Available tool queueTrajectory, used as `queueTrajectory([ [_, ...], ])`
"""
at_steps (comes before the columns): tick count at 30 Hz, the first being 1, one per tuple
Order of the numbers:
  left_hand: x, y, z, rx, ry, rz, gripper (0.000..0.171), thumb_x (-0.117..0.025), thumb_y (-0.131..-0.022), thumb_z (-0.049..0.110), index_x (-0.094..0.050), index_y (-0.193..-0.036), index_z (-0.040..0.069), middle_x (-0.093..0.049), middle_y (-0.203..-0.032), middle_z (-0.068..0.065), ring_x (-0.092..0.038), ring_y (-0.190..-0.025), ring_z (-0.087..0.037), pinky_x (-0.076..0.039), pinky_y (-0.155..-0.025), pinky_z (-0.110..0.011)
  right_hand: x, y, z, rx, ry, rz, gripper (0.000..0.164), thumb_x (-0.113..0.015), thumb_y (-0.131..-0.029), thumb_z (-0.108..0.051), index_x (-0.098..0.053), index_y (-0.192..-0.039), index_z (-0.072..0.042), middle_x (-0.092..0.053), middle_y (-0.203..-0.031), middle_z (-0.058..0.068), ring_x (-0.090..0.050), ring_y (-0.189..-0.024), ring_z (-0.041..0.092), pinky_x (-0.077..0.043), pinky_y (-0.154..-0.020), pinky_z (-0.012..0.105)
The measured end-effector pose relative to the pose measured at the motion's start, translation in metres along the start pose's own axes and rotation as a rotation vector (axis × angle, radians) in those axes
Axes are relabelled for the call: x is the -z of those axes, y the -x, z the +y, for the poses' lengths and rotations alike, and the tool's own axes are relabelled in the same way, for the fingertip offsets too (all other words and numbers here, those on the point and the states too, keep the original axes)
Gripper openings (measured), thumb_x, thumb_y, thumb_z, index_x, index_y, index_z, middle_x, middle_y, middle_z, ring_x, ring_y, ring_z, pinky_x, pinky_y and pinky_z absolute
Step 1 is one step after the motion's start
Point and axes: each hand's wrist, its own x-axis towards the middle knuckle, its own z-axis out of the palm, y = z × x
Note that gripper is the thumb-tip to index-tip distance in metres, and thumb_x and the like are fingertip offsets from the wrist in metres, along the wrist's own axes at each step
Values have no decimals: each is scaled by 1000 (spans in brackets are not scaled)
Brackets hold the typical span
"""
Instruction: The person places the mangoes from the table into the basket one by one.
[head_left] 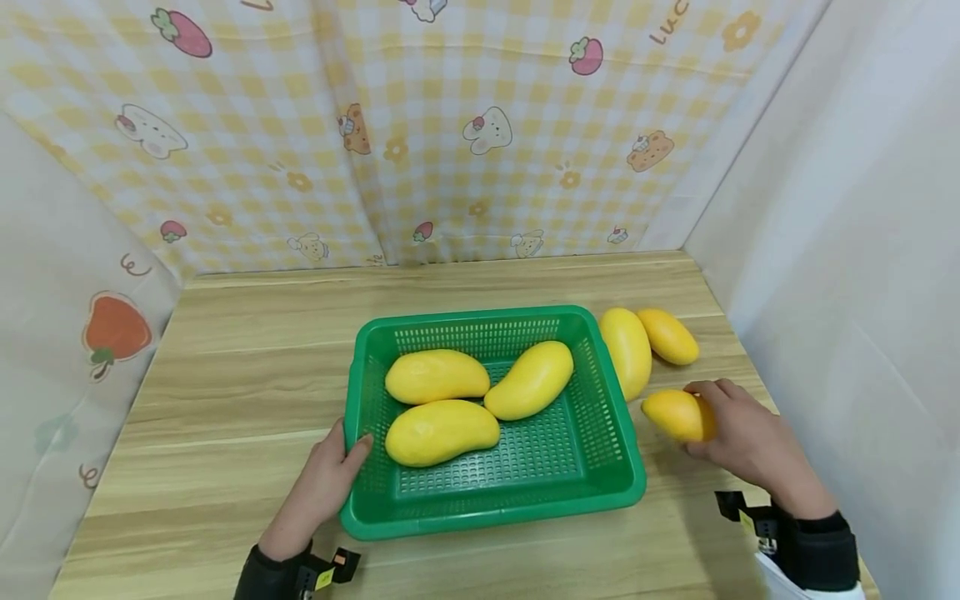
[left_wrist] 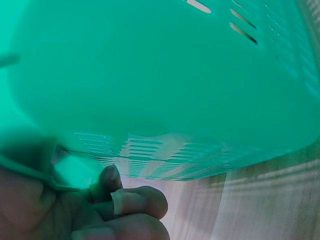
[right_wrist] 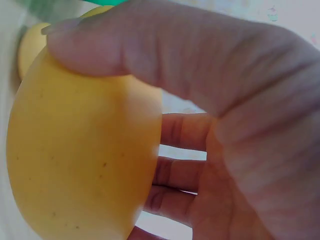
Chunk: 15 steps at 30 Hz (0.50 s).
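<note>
A green plastic basket (head_left: 495, 520) stands on the table with three yellow mangoes inside: one at the back left (head_left: 437, 375), one at the front left (head_left: 441, 433) and one slanting at the right (head_left: 530, 380). My left hand (head_left: 318, 483) grips its left rim, thumb over the top and fingers along the outside. To the right of the basket, my right hand (head_left: 746, 433) holds a smaller orange-yellow mango (head_left: 670, 414) between thumb and fingers. Small dark specks dot that mango's skin (right_wrist: 82, 150) in the right wrist view.
Against the basket's right side lies another large yellow mango (head_left: 627, 353), and a smaller orange one (head_left: 669, 337) touches it. The wood-grain table (head_left: 247, 358) meets a checked cloth (head_left: 420, 192) at the back. White sheets hang at the left and the right (head_left: 847, 242).
</note>
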Motion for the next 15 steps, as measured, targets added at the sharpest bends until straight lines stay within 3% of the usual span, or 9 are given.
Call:
queueTrajectory([
  [7,1,1,0,-9,1,-3,42,-42,-104,18,-30,-139,-2,-64,-101,-22,-69,-72,-27,-56,-53,-33,18,-1,-8,55,24,101,68,-83,-67,-30,-55,-122,-2,-56,-105,20,-54,-79,30,-48,-59,46],
  [15,0,1,2,-2,1,-7,43,-41,-104,18,-29,-140,-2,-64,-101,-22,-69,-72,-27,-56,-54,-34,34,-4,-26,136,65,143,71,-83,-68,-33,-53,-125,-4,-56,-110,18,-54,-79,28,-47,-56,41],
])
